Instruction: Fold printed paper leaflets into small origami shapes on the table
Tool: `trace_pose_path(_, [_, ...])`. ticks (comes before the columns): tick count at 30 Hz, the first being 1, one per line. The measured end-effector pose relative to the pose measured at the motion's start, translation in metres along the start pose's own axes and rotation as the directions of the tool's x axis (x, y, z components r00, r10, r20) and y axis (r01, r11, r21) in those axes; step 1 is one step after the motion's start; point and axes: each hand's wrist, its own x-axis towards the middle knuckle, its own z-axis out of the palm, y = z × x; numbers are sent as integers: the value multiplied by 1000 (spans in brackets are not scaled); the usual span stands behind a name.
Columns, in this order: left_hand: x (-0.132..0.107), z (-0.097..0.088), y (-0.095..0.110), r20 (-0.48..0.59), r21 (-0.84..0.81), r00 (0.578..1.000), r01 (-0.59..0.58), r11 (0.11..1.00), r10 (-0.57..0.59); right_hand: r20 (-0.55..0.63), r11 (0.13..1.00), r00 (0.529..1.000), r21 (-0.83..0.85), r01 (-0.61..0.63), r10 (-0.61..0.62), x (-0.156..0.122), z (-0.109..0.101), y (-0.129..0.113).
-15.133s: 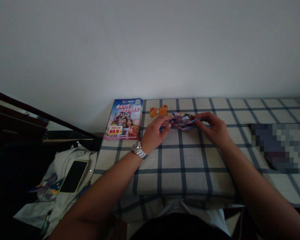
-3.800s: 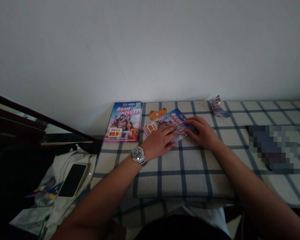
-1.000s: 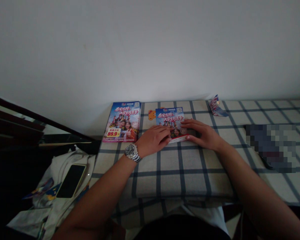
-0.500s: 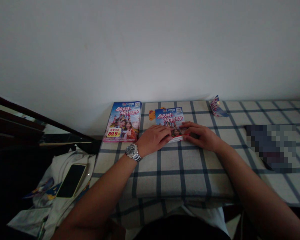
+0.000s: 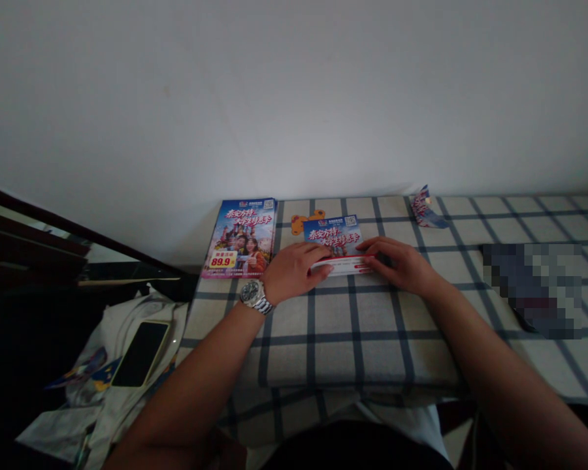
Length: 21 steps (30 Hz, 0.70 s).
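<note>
A printed flyer (image 5: 333,234) lies on the checked cloth in front of me, its lower part turned up so a white strip with red print shows along the near edge. My left hand (image 5: 296,271) grips the strip's left end, thumb on the near side and fingers over the top. At the right end my right hand (image 5: 394,261) pinches the same flyer between thumb and fingers. Left of them rests a stack of matching flyers (image 5: 240,238), close to my left wrist with its watch (image 5: 255,296).
A bent flyer piece (image 5: 427,209) stands near the wall at right. Farther right lies a dark, blurred-out item (image 5: 534,290). A phone (image 5: 141,354) sits on pale bags (image 5: 98,424) below the left end of the checked tablecloth (image 5: 333,349). The white wall (image 5: 294,98) borders the back.
The flyer's near edge has been turned up further, showing more of the white strip and less of the picture. My left hand has shifted slightly left.
</note>
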Motion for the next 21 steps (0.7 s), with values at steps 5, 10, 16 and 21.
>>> trace_pose_path(5, [0, 3, -1, -16, 37, 1000, -11, 999, 12, -1, 1000, 1000, 28, -4, 4, 1, -2, -5])
trace_pose_path(10, [0, 4, -1, -28, 29, 999, -22, 999, 22, -5, 999, 999, 16, 34, -34, 2, -1, -10])
trace_pose_path(16, [0, 6, -3, -28, -19, 1000, -10, 1000, 9, -56, 998, 998, -58, 18, -21, 5, 6, -6])
trace_pose_path(21, [1, 8, -2, -14, -85, 1000, 11, 996, -12, -69, 997, 998, -73, -12, 7, 4, 10, 0])
